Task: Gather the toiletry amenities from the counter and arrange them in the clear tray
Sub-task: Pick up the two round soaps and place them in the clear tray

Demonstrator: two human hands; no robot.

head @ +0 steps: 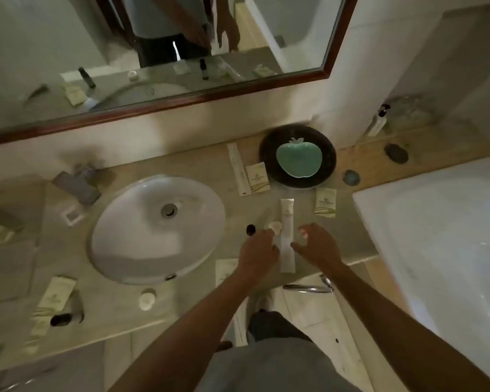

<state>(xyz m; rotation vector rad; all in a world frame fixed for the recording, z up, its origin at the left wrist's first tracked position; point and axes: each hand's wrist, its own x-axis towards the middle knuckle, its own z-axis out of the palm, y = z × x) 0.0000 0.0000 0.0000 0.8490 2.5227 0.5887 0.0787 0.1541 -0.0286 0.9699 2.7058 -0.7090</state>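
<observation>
Both hands are reaching in over the counter (pixel 198 165) now, closing on the long white packet (pixel 286 236) lying lengthwise just right of the sink (pixel 142 244). This is looking like the gathering stage, right at the start of a pick-up. The left hand (pixel 259 251) is coming in palm down, fingers loosely spread and touching or nearly touching the packet's left edge; it is gripping nothing that I can see. The right hand (pixel 316 243) is hovering just right of the packet, fingers curled and half open, thumb pointing in toward it, and it is empty too. Both forearms are stretching straight out from the body, almost parallel, wrists level.

The rest is lying scattered: a small round white cap (pixel 275 226) and a dark bottle top (pixel 250 229) just beyond the left fingertips, a cream sachet (pixel 325 202) near the dark plate (pixel 269 154), another sachet (pixel 257 177) and a second long packet (pixel 238 169) left of that plate, one more box (pixel 226 271) partly under the left wrist, and further pieces along the left front of the counter. I am not making out a clear tray anywhere; it may be out of view or too blurred to tell. Next, I'd judge, the fingers need to pinch the packet by its long edges and lift it flat, then find that tray.
</observation>
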